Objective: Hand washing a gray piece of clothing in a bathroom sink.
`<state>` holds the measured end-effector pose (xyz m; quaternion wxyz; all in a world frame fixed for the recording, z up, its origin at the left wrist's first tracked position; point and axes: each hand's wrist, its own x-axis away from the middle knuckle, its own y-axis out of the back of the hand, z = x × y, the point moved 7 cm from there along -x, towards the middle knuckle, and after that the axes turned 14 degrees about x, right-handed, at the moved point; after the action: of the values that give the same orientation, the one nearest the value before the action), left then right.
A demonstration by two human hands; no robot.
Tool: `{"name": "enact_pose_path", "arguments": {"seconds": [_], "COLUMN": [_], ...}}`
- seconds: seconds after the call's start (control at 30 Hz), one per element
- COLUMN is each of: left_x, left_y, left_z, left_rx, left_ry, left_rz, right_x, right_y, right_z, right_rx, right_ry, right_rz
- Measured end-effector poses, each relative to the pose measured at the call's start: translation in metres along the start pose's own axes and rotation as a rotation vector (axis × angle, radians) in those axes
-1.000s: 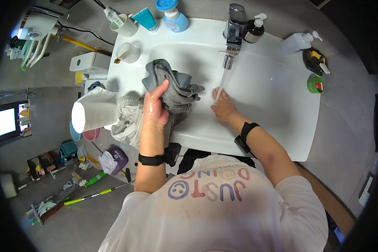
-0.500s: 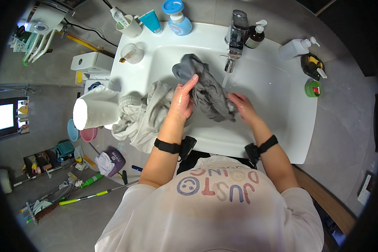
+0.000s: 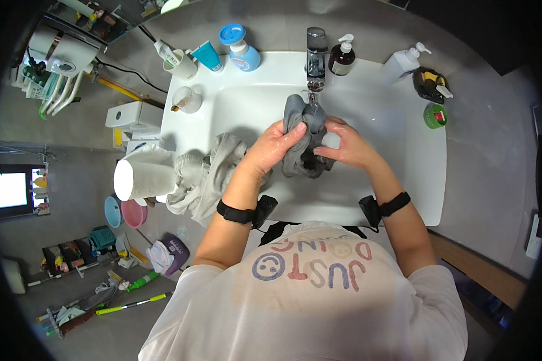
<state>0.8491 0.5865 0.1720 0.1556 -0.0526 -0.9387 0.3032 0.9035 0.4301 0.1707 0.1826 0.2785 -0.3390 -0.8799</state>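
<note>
Over the sink (image 3: pixel 421 195), just below the tap (image 3: pixel 317 60), is where the grey cloth (image 3: pixel 301 156) hangs, bunched up between both hands. Left hand (image 3: pixel 274 145) is wrapped round the bundle, thumb laid across the top, and looks to be doing most of the holding. Right hand (image 3: pixel 353 145) is in a loose C, thumb and fingers well apart, tips at the cloth's right edge, so I'd call it the working hand.

Looks like a rinse to me. If so, let the left anchor one end and use the right to spread the folds so water can get inside; a tight wad would probably only get wet on the outside. Turn it bit by bit, squeeze low in the basin, then shift the grip to a fresh patch. Fair warning: the cloth's top edge sits right by the spout and covers that area, so I honestly can't tell how much water is hitting it.

Also watch the left side. Pale clothes (image 3: pixel 220 165) are heaped over the rim close to the left forearm, and a careless swing could drag them in. Wet fabric gets heavy and slippery, so keep it low.
</note>
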Motion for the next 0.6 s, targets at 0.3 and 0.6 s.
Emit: {"name": "enact_pose_path", "arguments": {"seconds": [0.3,0.6], "left_x": [0.034,0.040], "left_y": [0.035,0.067], "left_z": [-0.092,-0.096], "left_rx": [-0.224,0.001], "left_ry": [-0.464,-0.558], "left_rz": [-0.283,-0.318], "right_x": [0.012,-0.002], "right_y": [0.034,0.064], "right_z": [-0.046,0.043], "right_rx": [-0.320,-0.501], "right_ry": [-0.398,-0.214], "right_rz": [-0.050,-0.023]}}
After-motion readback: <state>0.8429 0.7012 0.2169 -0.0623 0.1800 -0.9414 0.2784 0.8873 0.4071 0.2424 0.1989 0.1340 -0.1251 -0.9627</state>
